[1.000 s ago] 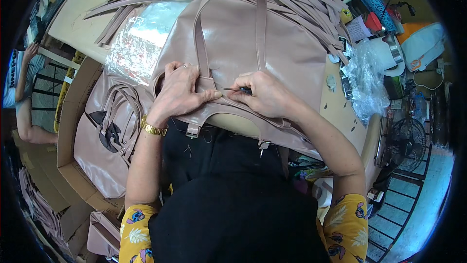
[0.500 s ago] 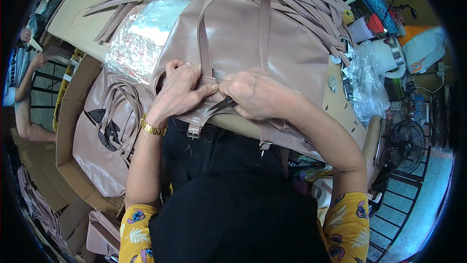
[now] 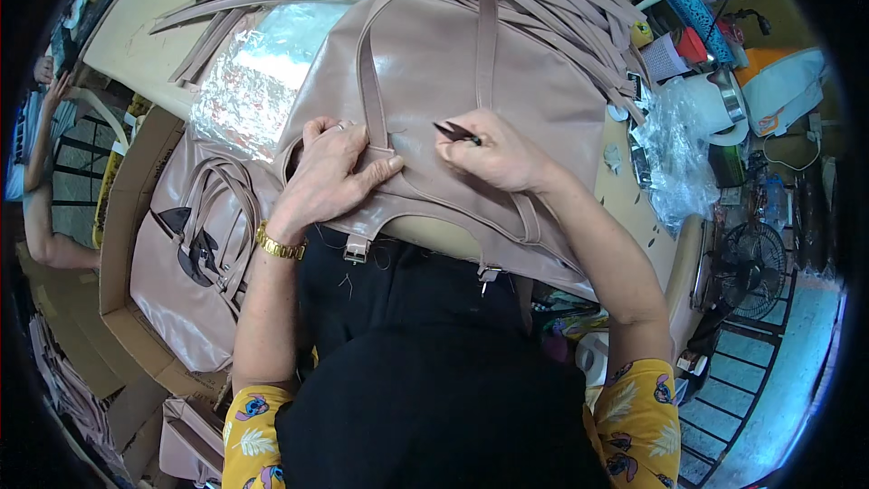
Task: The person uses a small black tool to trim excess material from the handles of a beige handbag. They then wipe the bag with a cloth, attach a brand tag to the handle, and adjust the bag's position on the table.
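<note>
A dusty-pink handbag (image 3: pixel 416 64) lies before me with its looped strap (image 3: pixel 367 82) toward the far side and silver buckles (image 3: pixel 356 249) at its near edge. My left hand (image 3: pixel 335 168) holds the bag down at its left part, thumb stretched beside the strap's stitched base and fingers bent over the material. Above the bag's middle, my right hand (image 3: pixel 493 150) is closed around small dark thread snips (image 3: pixel 457 133). Their blades point left and stand apart from the strap base. A loose thread (image 3: pixel 396 131) shows near that base.
To the left stands a cardboard box (image 3: pixel 122 245) with more pink bags (image 3: pixel 181 281). Pink straps (image 3: pixel 561 0) are heaped at the far side, beside a clear plastic packet (image 3: pixel 253 73). Crumpled plastic (image 3: pixel 674 154) and a fan (image 3: pixel 751 263) are at right. A co-worker's arm (image 3: pixel 41 172) shows far left.
My right hand has lifted away from the strap base, up and to the right, with the snips turned to point left. My left hand stays in place on the bag.
</note>
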### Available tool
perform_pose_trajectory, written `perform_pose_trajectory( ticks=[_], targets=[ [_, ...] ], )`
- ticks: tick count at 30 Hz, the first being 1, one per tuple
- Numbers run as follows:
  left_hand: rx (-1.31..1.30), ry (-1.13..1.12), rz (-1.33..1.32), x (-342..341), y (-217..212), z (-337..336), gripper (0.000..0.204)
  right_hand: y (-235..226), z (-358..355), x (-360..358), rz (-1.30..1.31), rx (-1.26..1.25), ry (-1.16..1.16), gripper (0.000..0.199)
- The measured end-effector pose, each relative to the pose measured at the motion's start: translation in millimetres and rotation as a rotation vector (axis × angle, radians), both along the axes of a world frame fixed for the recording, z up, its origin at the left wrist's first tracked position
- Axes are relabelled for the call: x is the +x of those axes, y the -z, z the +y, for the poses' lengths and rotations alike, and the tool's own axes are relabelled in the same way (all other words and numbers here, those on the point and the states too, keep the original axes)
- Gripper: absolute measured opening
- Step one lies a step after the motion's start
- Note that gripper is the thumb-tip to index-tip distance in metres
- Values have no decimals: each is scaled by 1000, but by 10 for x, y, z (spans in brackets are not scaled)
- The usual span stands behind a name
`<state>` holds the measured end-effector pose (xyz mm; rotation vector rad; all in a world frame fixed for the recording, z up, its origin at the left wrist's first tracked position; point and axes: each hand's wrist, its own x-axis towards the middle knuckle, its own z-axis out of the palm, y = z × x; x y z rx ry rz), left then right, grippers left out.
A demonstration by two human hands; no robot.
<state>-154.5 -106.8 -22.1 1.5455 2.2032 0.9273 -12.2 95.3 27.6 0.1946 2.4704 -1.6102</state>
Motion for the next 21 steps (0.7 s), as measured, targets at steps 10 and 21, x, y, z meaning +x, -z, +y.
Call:
perform_pose_trajectory(
  ticks=[10,21],
  targets=[
    [106,34,22,17,85,-61,61,22,-24,42,-121,162,-191,23],
    [201,-65,104,145,72,5,67,52,-48,-159,-240,106,-264,19]
  ],
)
